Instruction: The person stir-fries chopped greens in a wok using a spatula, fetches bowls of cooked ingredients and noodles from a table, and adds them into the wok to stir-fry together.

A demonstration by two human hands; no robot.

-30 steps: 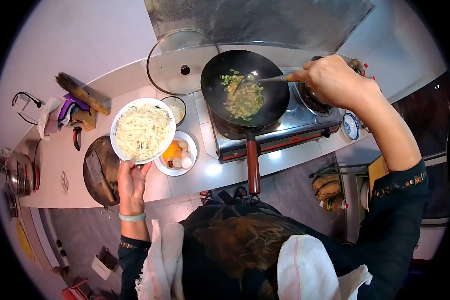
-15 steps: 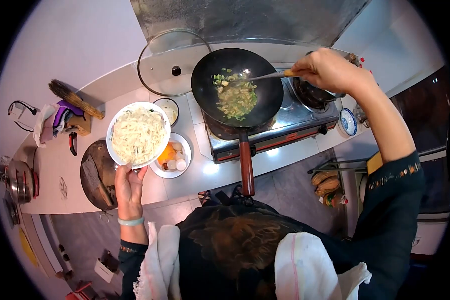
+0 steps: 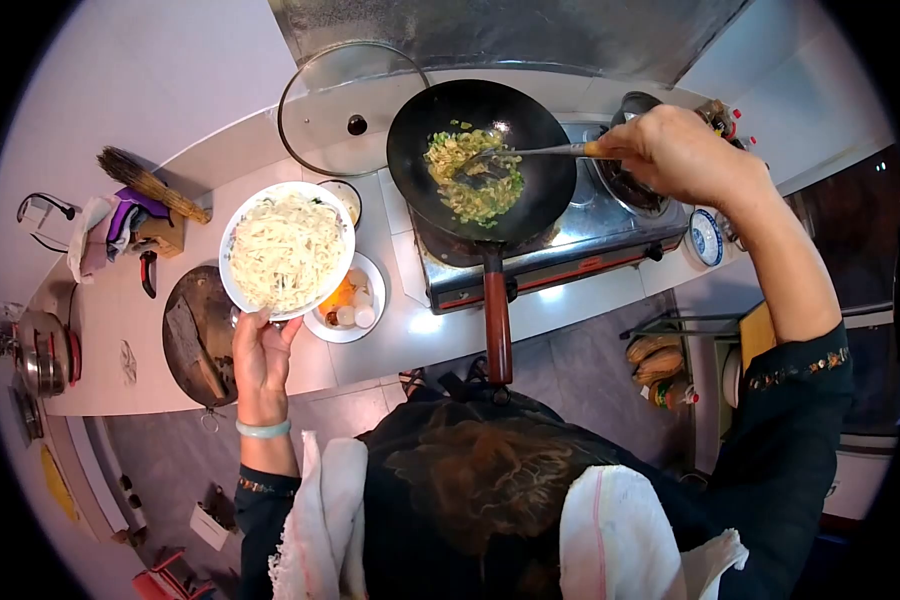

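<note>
My left hand (image 3: 262,365) grips the near rim of a white bowl (image 3: 232,283) heaped with pale noodles (image 3: 285,248), held above the counter. My right hand (image 3: 660,150) is closed round the wooden handle of a spatula (image 3: 555,151), whose head is down among the food. Chopped green and yellowish food (image 3: 475,175) lies in the black wok (image 3: 550,195), which sits on the left burner of the gas stove (image 3: 570,262). The wok's dark red handle (image 3: 497,320) points toward me, untouched by either hand.
A glass lid (image 3: 315,110) leans on the wall. Below the bowl, a plate (image 3: 370,325) holds eggshells; a small bowl (image 3: 354,200) stands behind it. A cleaver (image 3: 188,345) lies on a round chopping board (image 3: 210,285). At right are a pot (image 3: 642,190) and a blue-white bowl (image 3: 707,238).
The spatula head has moved within the wok, and the food is now spread and heaped more to the left. The noodle bowl stays in my left hand, shifted slightly. The whole view has tilted a little.
</note>
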